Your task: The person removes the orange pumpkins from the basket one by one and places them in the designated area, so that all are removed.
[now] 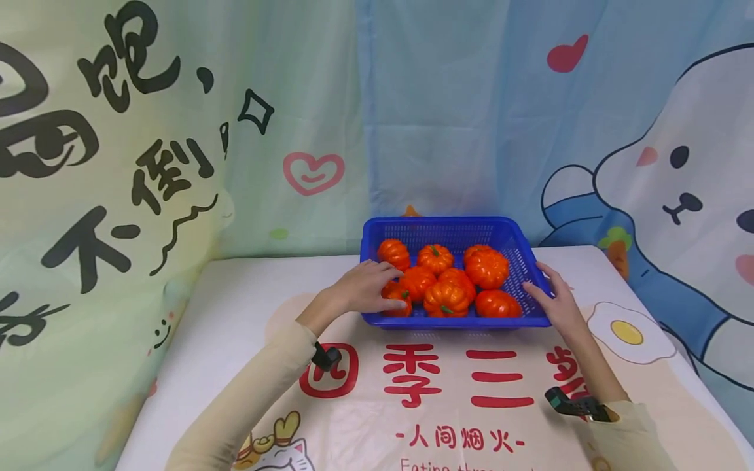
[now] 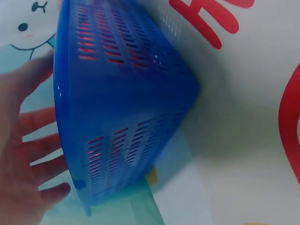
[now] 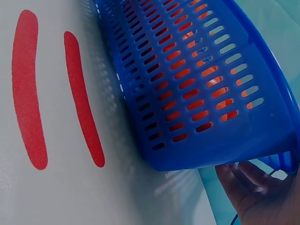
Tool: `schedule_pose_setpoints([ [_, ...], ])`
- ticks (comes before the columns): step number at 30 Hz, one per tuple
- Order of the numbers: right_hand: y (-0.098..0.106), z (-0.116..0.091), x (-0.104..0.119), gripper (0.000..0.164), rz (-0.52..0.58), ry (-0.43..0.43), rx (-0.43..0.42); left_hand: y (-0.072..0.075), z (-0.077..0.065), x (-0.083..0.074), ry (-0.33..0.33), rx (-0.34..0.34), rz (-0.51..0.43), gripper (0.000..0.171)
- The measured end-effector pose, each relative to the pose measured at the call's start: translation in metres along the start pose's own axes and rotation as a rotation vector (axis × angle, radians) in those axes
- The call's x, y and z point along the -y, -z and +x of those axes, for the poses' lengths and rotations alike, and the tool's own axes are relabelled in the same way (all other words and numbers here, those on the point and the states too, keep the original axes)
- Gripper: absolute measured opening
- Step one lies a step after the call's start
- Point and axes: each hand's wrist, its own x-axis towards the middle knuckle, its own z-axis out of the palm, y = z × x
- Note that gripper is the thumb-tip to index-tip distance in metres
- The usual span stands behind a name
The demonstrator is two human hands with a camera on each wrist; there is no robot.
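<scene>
A blue plastic basket [image 1: 459,322] with slotted walls sits at the back of the table. Several glossy orange mini pumpkins [image 1: 452,294] lie inside it. My left hand [image 1: 365,288] reaches over the left rim with fingers spread, close to the pumpkins on that side. Seen from the left wrist, its fingers [image 2: 44,150] extend past the rim fairly straight. At the right end, my right hand [image 1: 556,301] straddles the rim, thumb inward and fingers outside. The right wrist view has its fingers [image 3: 229,180] just under the basket corner; how firmly they touch is unclear.
The white table cover [image 1: 283,275] carries red lettering and a fried egg print [image 1: 627,332]. A printed curtain [image 1: 436,118] hangs directly behind the basket. Dark wrist devices [image 1: 574,404] are strapped at both sleeves.
</scene>
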Motion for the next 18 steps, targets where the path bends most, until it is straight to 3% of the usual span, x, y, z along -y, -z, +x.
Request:
schedule_pose_setpoints([
  [6, -0.0003, 0.0001, -0.0015, 0.082, -0.016, 0.004, -0.002, -0.0023, 0.0017, 0.0015, 0.008, 0.071, 0.039, 0.066],
  [18, 0.0004, -0.0007, -0.0005, 0.083, -0.016, 0.003, -0.001, -0.0008, 0.0017, 0.0008, -0.014, 0.101, 0.055, 0.061],
])
